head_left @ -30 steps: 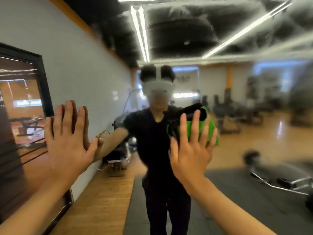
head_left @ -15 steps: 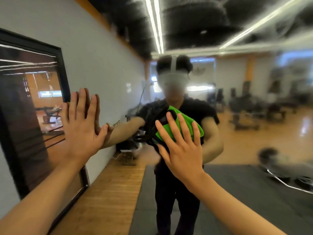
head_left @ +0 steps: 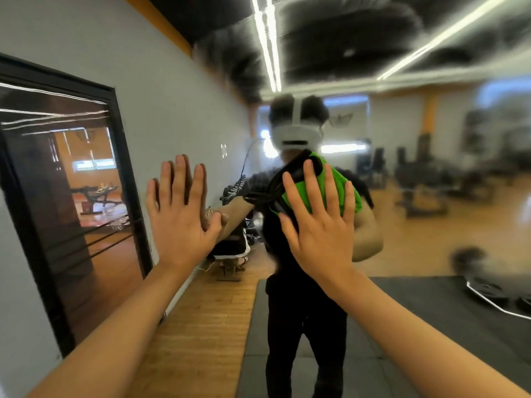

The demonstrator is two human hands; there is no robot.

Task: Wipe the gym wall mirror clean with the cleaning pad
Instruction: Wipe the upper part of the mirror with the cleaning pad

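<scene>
The gym wall mirror [head_left: 431, 225] fills the view ahead and reflects a person in black wearing a white headset. My right hand [head_left: 319, 228] lies flat with straight, spread fingers on the green cleaning pad [head_left: 339, 185] and presses it against the glass at chest height. A black part of the pad shows at its upper left. My left hand [head_left: 179, 216] is flat on the mirror to the left, fingers straight, meeting its own reflection.
A black-framed glass panel [head_left: 126, 196] sits on the grey wall at the left. The mirror reflects a wooden floor [head_left: 201, 326], dark mats [head_left: 431, 311], a dumbbell rack and gym machines behind me.
My right hand slid the pad down and left across the glass, then back up and right. My left hand stayed flat on the mirror. The view turned, showing more of the black-framed panel.
</scene>
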